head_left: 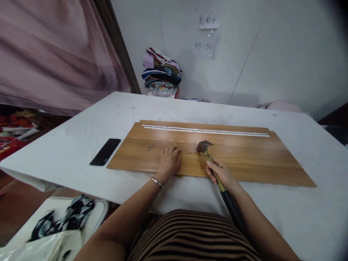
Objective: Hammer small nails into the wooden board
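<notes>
Phone beside board, nails atop — right fingers grip hammer; left fingers — can't tell.

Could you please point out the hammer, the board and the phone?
Hammer (221, 186): head view, on its yellowish handle.
Board (261, 159): head view, on its bare right part.
Phone (105, 152): head view, on its dark face.

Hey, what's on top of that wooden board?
The board bears two long white strips, a few thin nails and a row of tiny specks. The left hand and the hammer in the right hand hide whatever is beneath them.
</notes>
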`<state>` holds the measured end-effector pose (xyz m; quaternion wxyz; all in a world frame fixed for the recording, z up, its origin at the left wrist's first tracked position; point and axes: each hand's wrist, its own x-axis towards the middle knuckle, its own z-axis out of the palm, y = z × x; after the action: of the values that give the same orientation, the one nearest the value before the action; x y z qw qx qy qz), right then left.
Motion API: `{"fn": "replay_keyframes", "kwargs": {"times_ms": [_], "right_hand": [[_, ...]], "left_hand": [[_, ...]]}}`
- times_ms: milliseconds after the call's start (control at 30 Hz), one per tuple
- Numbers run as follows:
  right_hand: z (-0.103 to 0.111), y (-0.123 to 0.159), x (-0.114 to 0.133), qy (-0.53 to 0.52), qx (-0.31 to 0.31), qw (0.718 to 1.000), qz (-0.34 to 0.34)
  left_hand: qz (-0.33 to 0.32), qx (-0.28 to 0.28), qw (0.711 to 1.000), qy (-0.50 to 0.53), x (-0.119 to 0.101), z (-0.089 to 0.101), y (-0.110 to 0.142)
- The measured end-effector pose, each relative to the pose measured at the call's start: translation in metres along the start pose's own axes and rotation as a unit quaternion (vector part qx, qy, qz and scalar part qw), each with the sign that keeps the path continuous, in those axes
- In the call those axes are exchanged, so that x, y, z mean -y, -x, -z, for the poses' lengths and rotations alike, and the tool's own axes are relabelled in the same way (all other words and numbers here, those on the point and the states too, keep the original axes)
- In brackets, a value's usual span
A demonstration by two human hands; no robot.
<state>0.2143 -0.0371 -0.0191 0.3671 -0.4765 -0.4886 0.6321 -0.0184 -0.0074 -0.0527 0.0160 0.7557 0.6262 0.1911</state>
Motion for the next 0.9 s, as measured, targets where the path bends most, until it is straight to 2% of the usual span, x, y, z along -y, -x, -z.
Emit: {"fn": "replay_keyframes", "kwargs": {"times_ms": [900], "right_hand": [[-0.0019,-0.0028,-0.0042,-0.014,0.000,1.000,-0.001]], "left_hand": [[-0.010,-0.005,1.000,-0.006,0.0033,-0.0015,0.0002]]}}
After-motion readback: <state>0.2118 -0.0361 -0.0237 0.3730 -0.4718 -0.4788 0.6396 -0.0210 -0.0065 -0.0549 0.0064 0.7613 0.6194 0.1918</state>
